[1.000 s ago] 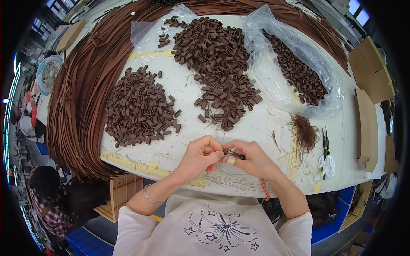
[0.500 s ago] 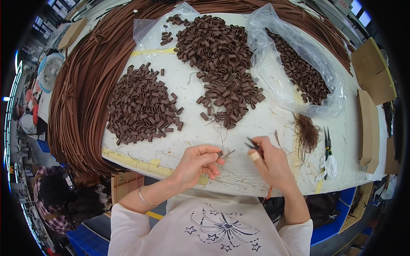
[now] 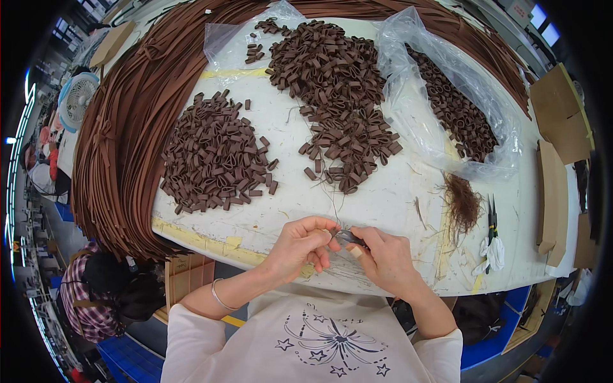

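Near the front edge of the table, my left hand (image 3: 295,247) pinches a small brown strap loop (image 3: 333,233) between thumb and fingertips. Most of the loop is covered by the fingers. Thin threads run from it toward the middle pile. My right hand (image 3: 391,260) is wrapped round small dark thread snips (image 3: 348,237), whose blades meet the loop at the left fingertips. Beyond my hands lie a left heap of brown loops (image 3: 214,159) and a larger middle heap of loops (image 3: 332,70), with loose threads at its near end.
Long brown straps (image 3: 118,153) curve round the left and far sides. A clear plastic bag (image 3: 399,70) holds more loops. At right lie a thread tuft (image 3: 462,204) and scissors with white-wrapped handles (image 3: 493,246), beside cardboard (image 3: 550,198). A person in plaid (image 3: 86,300) is at lower left.
My right hand has moved left and slightly down, bringing the snips from apart to the loop in my left hand. The left hand stays nearly in place.
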Tool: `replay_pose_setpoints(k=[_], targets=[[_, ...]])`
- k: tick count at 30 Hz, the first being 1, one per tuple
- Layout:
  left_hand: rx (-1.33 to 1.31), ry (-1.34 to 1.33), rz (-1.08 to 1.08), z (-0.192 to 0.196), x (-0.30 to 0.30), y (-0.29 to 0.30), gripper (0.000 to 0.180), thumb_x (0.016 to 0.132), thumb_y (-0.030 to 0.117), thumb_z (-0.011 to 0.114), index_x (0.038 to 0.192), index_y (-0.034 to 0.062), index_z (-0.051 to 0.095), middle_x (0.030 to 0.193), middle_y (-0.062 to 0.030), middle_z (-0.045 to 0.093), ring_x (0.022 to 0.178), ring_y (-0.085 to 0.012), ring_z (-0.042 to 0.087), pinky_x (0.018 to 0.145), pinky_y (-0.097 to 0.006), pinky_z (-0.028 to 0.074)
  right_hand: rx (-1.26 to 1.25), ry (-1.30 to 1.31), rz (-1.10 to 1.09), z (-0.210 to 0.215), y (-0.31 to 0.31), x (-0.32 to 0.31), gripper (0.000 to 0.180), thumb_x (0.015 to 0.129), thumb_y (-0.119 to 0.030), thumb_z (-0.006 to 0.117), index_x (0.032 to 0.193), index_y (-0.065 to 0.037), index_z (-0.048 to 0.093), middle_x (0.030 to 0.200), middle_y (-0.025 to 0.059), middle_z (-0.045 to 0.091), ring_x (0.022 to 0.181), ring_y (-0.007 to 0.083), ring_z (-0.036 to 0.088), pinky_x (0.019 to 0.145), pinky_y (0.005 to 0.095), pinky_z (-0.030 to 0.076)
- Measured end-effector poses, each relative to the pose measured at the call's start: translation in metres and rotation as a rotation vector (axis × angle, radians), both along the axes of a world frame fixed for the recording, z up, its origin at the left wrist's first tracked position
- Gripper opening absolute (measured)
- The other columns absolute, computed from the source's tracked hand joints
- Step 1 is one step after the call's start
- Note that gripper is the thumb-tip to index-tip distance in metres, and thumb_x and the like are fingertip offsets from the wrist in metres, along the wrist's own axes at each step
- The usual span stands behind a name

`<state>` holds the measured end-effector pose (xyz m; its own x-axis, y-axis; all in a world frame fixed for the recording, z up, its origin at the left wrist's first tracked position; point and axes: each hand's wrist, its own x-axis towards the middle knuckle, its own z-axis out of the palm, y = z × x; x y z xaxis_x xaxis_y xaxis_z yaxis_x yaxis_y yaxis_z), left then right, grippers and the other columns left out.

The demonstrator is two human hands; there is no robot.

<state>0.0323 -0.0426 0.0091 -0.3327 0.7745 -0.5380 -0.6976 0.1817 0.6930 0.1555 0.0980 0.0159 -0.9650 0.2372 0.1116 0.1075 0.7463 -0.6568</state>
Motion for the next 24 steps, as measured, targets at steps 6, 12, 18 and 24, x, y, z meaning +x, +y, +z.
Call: replay_pose_setpoints(k=[6, 12, 18, 24], targets=[[0.047, 0.096, -0.007, -0.005, 0.0014, -0.0031, 0.021, 0.083, 0.005, 0.045, 0.101, -0.001, 0.053, 0.077, -0.0105, 0.06, 0.052, -0.012, 0.057, 0.042, -0.021, 0.045, -0.099, -0.011, 0.019, -0.0021, 0.0027, -0.0015, 0.019, 0.08, -0.02, 0.057, 0.089, -0.005, 0.052, 0.059, 0.0072, 0.057, 0.05, 0.0233, 0.055, 0.043, 0.0332, 0.041], [0.017, 0.139, -0.014, 0.0004, 0.0035, -0.0009, 0.024, 0.082, 0.005, 0.047, 0.104, -0.0039, 0.05, 0.078, -0.0111, 0.059, 0.052, -0.0105, 0.055, 0.042, -0.02, 0.045, -0.054, -0.02, 0.018, 0.0, 0.0007, -0.0029, 0.019, 0.08, -0.02, 0.056, 0.091, -0.005, 0.051, 0.063, 0.0072, 0.057, 0.052, 0.023, 0.056, 0.044, 0.0335, 0.041], [0.002, 0.203, -0.025, -0.0016, 0.0036, -0.0007, 0.024, 0.081, 0.005, 0.047, 0.103, -0.004, 0.051, 0.076, -0.0102, 0.06, 0.053, -0.0097, 0.055, 0.043, -0.02, 0.045, 0.04, -0.016, 0.011, 0.0028, -0.0032, -0.0042, 0.019, 0.079, -0.019, 0.056, 0.092, -0.006, 0.052, 0.068, 0.0068, 0.058, 0.056, 0.0219, 0.058, 0.045, 0.0332, 0.042], [-0.016, 0.248, -0.023, -0.0016, 0.0052, 0.0001, 0.019, 0.082, 0.004, 0.047, 0.099, -0.0022, 0.053, 0.075, -0.0102, 0.06, 0.053, -0.0107, 0.056, 0.043, -0.021, 0.045, 0.063, 0.028, 0.01, 0.0029, -0.0034, -0.0047, 0.019, 0.079, -0.018, 0.056, 0.092, -0.005, 0.052, 0.067, 0.0069, 0.058, 0.054, 0.0217, 0.057, 0.044, 0.0326, 0.043]])
